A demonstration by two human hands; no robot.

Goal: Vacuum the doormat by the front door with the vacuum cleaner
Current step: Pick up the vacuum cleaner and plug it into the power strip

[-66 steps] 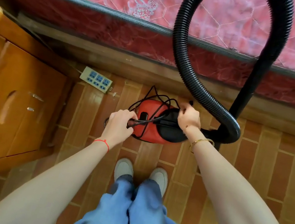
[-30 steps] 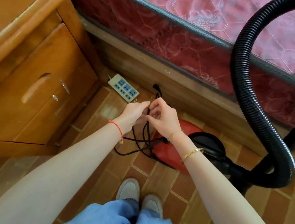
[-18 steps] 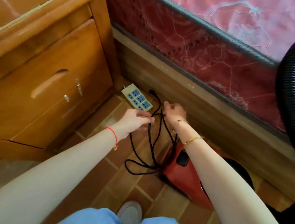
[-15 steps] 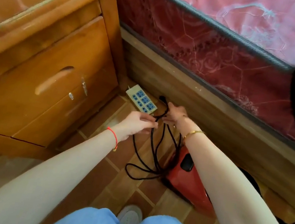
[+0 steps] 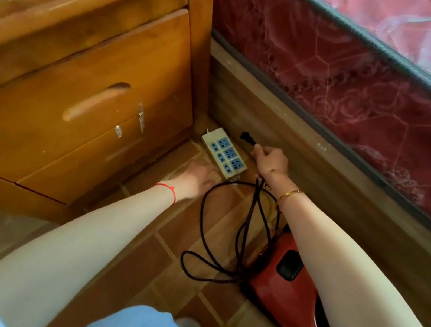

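R hand (image 5: 270, 162) holds plug (image 5: 247, 138) (cord (image 5: 248, 226) trailing) beside power strip (image 5: 223, 156)

White power strip with blue sockets (image 5: 223, 156) sits in a tight floor corner: orange wooden nightstand (image 5: 82, 101) blocks its left, brown wooden bed frame (image 5: 308, 162) behind. Black looped cord (image 5: 225, 233) and red vacuum cleaner body (image 5: 285, 286) clutter near-right. Near-left brown tile floor (image 5: 135, 258) open.

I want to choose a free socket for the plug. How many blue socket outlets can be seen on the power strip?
6, on the power strip: two columns of three, running from the corner by the cabinet toward the left hand. All are empty. None seems hidden.
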